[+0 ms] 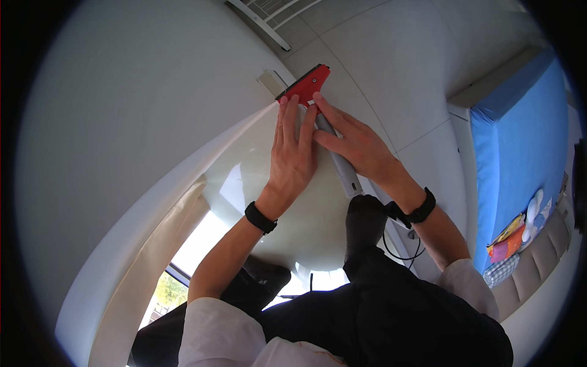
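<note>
A scraper with a red head (315,82) and a long grey handle (338,156) lies slantwise over the pale glossy surface, its dark blade edge facing the far wall. My left hand (292,150) presses its nearly straight fingers on the lower left of the red head. My right hand (354,144) grips the scraper from the right where head meets handle, fingertips close to the left hand's. Just beyond the blade, a small pale rectangular piece (271,83) sits by the wall corner; whether it touches the blade, I cannot tell.
My dark-socked feet (365,229) rest on the glossy surface (293,214). A beige curtain (156,269) and bright window are at left. A blue mattress (520,147) stands at right, below a tiled floor (379,67). A black cable (400,257) loops by my right forearm; a white rack (269,24) stands far.
</note>
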Motion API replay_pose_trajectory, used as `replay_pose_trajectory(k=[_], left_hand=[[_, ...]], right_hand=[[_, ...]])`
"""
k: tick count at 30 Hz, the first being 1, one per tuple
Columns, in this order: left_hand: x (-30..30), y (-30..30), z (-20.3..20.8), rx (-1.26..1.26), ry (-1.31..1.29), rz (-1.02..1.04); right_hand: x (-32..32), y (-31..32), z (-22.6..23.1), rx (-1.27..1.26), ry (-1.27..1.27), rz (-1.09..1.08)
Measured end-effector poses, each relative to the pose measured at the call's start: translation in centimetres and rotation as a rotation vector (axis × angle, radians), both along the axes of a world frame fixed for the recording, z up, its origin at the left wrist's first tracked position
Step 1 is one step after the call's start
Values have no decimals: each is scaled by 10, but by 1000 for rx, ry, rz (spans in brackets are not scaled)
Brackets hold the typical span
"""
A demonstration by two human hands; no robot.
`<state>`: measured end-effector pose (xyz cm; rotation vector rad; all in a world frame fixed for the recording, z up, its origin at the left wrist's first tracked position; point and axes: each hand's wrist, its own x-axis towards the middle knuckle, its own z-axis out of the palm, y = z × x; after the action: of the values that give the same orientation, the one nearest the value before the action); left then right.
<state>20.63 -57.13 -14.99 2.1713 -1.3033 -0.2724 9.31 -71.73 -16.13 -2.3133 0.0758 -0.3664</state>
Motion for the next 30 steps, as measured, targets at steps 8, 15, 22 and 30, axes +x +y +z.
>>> replay_pose_trajectory(k=[8,15,22,30], left_hand=[[-4,4,-3,22,42,-9],[-5,5,-5,-12,31,-3],[-2,0,-1,-21,48,12],[-7,5,-6,-15,49,7]], right_hand=[[-4,-2,5,-42,61,24],[-3,-1,4,-31,7,16],[0,-1,-1,-48,-24,3],[-6,-2,4,-13,49,29]])
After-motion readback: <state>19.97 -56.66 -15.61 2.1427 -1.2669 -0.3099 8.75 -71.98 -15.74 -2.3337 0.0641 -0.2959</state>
